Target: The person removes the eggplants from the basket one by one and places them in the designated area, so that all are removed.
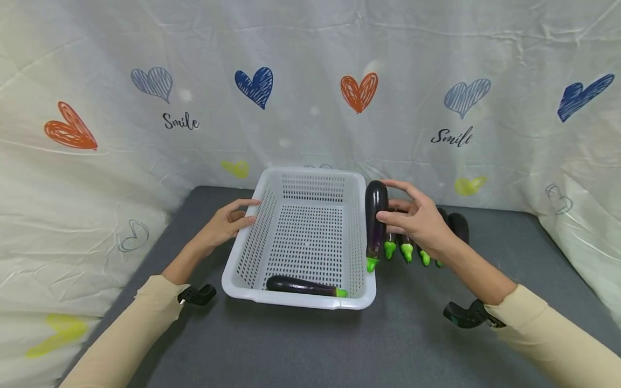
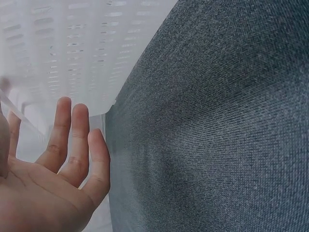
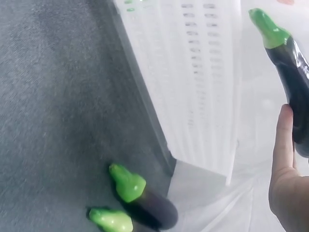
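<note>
My right hand pinches a dark purple eggplant between thumb and fingers. It hangs green stem end down, overlapping the right rim of a white perforated plastic basket in the head view. In the right wrist view the held eggplant is partly cut off by the frame edge. My left hand holds the basket's left rim, thumb and index finger over the edge. In the left wrist view the other fingers lie along its outer wall. Inside the basket, one eggplant lies along the near side.
Several more eggplants lie on the grey tabletop right of the basket, partly hidden behind my right hand and forearm. A white curtain printed with hearts hangs right behind the table. Each wrist wears a black strap device.
</note>
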A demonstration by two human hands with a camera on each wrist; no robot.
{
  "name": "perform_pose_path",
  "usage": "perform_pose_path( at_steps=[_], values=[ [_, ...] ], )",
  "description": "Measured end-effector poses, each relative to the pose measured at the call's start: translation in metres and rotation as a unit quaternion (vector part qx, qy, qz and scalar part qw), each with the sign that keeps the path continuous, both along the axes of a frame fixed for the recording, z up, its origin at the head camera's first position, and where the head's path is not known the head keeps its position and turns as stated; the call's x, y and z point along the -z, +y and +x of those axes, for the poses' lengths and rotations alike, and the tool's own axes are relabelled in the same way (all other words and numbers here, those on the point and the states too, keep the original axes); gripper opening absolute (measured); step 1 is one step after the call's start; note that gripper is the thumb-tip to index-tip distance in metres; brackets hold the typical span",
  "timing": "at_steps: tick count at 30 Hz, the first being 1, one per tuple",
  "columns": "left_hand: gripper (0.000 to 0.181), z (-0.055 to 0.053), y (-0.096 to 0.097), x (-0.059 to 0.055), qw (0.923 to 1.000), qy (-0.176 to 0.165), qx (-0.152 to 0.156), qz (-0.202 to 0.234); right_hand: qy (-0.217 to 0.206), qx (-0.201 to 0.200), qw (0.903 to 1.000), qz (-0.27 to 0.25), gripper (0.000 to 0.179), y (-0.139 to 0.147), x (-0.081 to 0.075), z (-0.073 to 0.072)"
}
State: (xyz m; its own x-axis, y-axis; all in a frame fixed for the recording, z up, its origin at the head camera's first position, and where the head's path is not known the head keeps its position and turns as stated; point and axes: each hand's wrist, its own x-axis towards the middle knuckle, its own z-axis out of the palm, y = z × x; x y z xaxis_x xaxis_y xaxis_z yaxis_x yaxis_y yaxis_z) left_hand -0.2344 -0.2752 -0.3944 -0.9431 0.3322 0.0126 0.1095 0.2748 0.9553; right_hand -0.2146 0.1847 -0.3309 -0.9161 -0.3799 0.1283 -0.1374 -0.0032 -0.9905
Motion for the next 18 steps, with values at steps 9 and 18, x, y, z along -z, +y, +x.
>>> perform_pose_path(
  at_steps=[9, 18],
  values=[
    [0.054, 0.0, 0.0, 0.0, 1.0, 0.007, 0.005, 0.002, -0.01, 0.007, 0.9993, -0.036, 0.065, 0.029, -0.001, 0.011],
    [0.055, 0.001, -0.001, 0.0, 0.9997, 0.019, -0.002, -0.014, -0.012, 0.033, 0.9988, -0.035, 0.065, 0.061, 0.008, 0.022]
  ],
)
